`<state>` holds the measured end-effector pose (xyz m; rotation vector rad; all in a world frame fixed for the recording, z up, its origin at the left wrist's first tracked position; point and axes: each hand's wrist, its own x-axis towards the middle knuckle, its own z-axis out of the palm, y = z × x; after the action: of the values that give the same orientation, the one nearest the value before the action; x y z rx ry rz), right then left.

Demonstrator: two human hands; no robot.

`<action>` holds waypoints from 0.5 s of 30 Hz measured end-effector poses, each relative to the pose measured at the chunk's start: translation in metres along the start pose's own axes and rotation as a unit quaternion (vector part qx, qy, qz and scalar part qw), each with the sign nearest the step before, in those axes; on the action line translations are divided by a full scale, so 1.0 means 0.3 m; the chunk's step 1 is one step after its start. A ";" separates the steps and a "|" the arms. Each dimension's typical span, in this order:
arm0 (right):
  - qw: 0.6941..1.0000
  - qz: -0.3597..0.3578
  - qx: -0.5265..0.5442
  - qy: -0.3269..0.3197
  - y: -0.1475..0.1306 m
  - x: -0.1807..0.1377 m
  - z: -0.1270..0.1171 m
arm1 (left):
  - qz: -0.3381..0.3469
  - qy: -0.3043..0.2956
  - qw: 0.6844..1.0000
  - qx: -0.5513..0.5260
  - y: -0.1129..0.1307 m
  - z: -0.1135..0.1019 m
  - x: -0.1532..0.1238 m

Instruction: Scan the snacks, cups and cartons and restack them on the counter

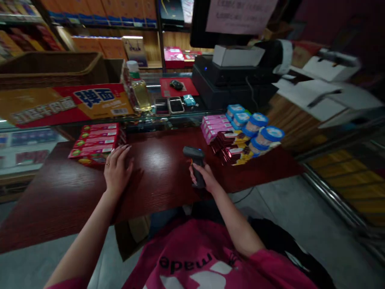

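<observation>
My right hand [203, 173] is wrapped round the handle of a black barcode scanner [194, 152], held over the dark red wooden tabletop [153, 176]. To the left, my left hand [117, 166] has its fingers stretched out at the near right corner of a group of red boxes [98, 140]. Whether the fingertips touch the boxes, I cannot tell. Right of the scanner sit pink boxes [215, 126], red and yellow snack packs [231, 146] and several blue-lidded tubs [270, 134], grouped close together.
Behind the tabletop is a glass counter with a carton [99, 104], a bottle of yellowish liquid [140, 92], a phone [176, 105] and a mouse [176, 84]. A black machine [228, 76] stands at the back right, beside open white boxes [337, 96]. A cable hangs below the table's front edge.
</observation>
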<state>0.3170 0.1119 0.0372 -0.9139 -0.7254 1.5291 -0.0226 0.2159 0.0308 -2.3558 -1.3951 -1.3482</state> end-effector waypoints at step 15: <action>0.976 -0.129 0.025 0.176 -0.138 -0.319 -0.331 | 0.094 -0.151 0.953 -0.245 0.772 0.721 0.296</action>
<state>0.4275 0.0197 0.0371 -0.9791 -0.5218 1.1140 0.3052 0.2430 0.0411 -3.0319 -0.9248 -1.4612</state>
